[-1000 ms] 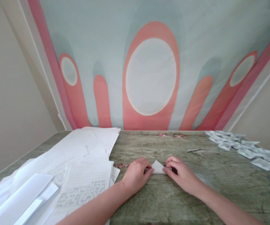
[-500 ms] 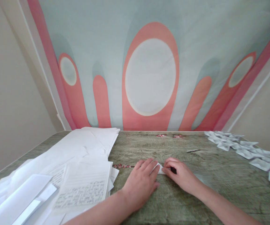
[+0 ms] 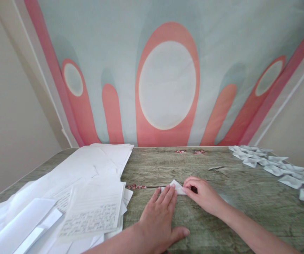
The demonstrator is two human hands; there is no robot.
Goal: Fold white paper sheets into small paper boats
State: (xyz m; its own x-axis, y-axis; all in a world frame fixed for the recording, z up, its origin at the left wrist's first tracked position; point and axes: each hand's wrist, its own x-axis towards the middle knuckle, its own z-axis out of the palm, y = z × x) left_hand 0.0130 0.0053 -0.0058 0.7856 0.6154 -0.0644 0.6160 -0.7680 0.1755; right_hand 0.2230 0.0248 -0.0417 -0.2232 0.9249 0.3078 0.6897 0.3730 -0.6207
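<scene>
The left hand (image 3: 159, 215) lies flat with its fingers spread, and the fingertips press the small folded paper (image 3: 176, 187). The right hand (image 3: 203, 195) pinches the paper's other side. A pile of loose sheets (image 3: 88, 190) lies left of the hands on the wooden table (image 3: 236, 208). Little paper boats (image 3: 278, 169) sit far right.

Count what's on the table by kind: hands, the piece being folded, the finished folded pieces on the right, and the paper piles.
Hands: 2, the left hand flat on the table, the right hand pinching the paper
Small folded paper between the hands: 1
Finished folded pieces, right side: about 12, overlapping, so not exact
Loose sheet pile, left side: 1
Total: about 16
</scene>
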